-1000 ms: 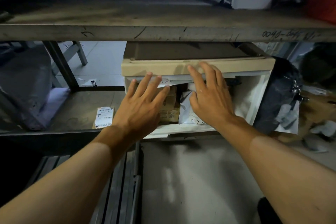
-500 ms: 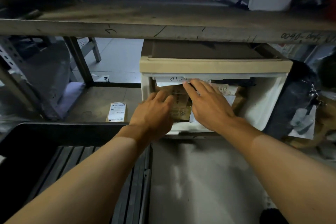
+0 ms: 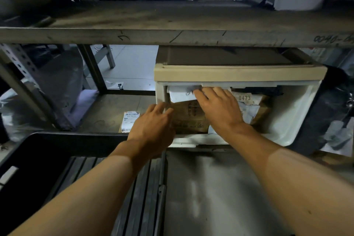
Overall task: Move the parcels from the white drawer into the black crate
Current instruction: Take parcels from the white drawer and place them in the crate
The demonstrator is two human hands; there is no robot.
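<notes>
Right, nearest me is the crate (image 3: 34, 151), black, its rim low on my left under the shelf edge; what lies inside it is too dark to tell. Both forearms reach forward over it and over the grey surface (image 3: 220, 188) beside it.

My left hand (image 3: 153, 128) sits at the drawer's (image 3: 283, 120) left front corner, fingers loosely bent, tips against the left edge of the brown box (image 3: 188, 119). Whether they actually grip it I cannot tell. My right hand (image 3: 220, 109) is deeper in, fingers straight and together, laid flat on top of the parcels, fingertips on the white envelope (image 3: 182, 94) tucked just under the drawer's top lip.

So the parcels are all in the white drawer. The brown box stands at the front left, between my two hands. The white envelope lies on top of it at the back. Right of my right hand sits a parcel with a tag reading 0473 (image 3: 247, 98), a white packet (image 3: 249, 113) below that, and something dark (image 3: 264, 91) behind. The drawer's right end shows bare white wall.

Left of the drawer, a small labelled parcel (image 3: 129, 121) lies alone on the shelf (image 3: 107, 113), near my left hand but not touching it. Right of the drawer slumps a black bag (image 3: 329, 105).
</notes>
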